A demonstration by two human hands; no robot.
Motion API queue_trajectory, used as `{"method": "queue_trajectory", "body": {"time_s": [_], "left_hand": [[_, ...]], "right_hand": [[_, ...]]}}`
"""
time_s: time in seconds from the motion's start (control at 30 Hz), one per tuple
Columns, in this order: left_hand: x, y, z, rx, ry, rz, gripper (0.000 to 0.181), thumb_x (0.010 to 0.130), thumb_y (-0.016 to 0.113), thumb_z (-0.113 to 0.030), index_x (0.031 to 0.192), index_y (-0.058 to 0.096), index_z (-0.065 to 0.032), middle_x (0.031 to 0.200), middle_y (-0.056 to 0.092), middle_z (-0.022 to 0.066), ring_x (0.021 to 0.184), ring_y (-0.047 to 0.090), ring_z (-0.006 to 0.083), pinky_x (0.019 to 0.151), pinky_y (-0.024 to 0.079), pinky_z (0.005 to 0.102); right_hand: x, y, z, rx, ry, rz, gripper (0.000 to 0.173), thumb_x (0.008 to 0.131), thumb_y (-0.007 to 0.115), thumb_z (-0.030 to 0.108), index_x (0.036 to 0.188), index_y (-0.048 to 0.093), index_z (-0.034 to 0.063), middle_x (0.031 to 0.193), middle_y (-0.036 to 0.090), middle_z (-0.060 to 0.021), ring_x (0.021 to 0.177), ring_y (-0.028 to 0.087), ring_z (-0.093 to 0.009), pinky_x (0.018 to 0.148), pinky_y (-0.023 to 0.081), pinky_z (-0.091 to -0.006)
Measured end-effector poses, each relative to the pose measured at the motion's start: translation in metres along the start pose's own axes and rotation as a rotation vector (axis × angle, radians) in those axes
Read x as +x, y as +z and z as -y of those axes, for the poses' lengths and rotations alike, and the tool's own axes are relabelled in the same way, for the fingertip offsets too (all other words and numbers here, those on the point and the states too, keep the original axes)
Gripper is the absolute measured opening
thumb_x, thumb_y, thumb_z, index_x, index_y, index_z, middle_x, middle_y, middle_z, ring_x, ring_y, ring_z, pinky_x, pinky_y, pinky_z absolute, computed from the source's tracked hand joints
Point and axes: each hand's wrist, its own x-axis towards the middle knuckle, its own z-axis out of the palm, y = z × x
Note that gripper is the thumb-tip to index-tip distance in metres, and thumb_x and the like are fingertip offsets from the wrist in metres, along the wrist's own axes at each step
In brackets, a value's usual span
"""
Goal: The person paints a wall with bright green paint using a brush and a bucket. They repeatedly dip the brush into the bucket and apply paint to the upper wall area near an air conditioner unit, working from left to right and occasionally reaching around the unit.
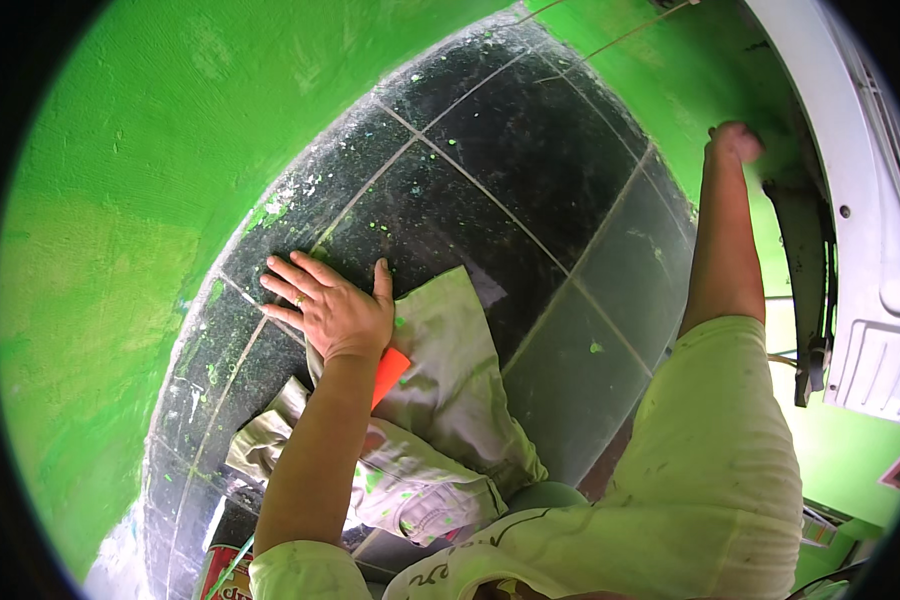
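My left hand (337, 307) lies flat on the black tiled surface (487, 172) with its fingers spread and a ring on one finger. It holds nothing. Just below that wrist are beige trousers (450, 337) spotted with green paint, and an orange piece (390, 375) partly hidden by my forearm. My right hand (739, 142) is raised on a stretched-out arm, close to the green painted wall (667, 82) and the dark gap beside a white appliance casing (802, 67). It is blurred and its fingers look curled; whether it grips anything is not clear.
Green and white paint specks dot the tiles, most densely along the left wall (120, 187). A dark bracket-like part (799, 277) hangs beside the casing. Two thin cords (622, 37) cross the top. A red can (221, 574) stands at the lower left.
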Motion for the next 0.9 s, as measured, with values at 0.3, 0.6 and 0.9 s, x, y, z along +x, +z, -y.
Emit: {"method": "queue_trajectory", "body": {"time_s": [0.3, 0.6, 0.9], "left_hand": [[0.002, 0.007, -0.006, -0.026, 0.027, -0.024, 0.118, 0.095, 0.049, -0.075, 0.163, 0.01, 0.0142, 0.172, 0.0, 0.0362, 0.16, -0.005, 0.052, 0.125, -0.001, 0.0696], [0.001, 0.002, -0.002, 0.023, 0.009, -0.011, 0.118, 0.095, 0.049, -0.075, 0.163, 0.012, 0.0144, 0.172, 0.002, 0.0363, 0.16, -0.003, 0.052, 0.125, 0.001, 0.0693], [0.001, 0.003, -0.002, 0.003, 0.012, -0.038, 0.118, 0.095, 0.049, -0.074, 0.163, 0.012, 0.0144, 0.172, 0.001, 0.0363, 0.16, -0.003, 0.0523, 0.125, 0.001, 0.0695]], "right_hand": [[-0.006, -0.048, 0.047, -0.257, -0.037, -0.02, 0.028, 0.092, 0.063, 0.032, 0.103, 0.076, 0.0094, 0.102, 0.075, -0.0153, 0.088, 0.074, -0.03, 0.07, 0.058, -0.0406], [-0.081, 0.045, 0.18, 0.111, -0.342, 0.325, 0.035, 0.087, 0.063, 0.03, 0.107, 0.071, 0.0023, 0.091, 0.074, -0.0228, 0.072, 0.072, -0.031, 0.064, 0.057, -0.0457], [-0.032, -0.038, 0.089, -0.394, -0.479, 0.232, 0.026, 0.088, 0.067, 0.026, 0.094, 0.074, 0.002, 0.089, 0.075, -0.0223, 0.067, 0.073, -0.029, 0.061, 0.057, -0.0459]]}}
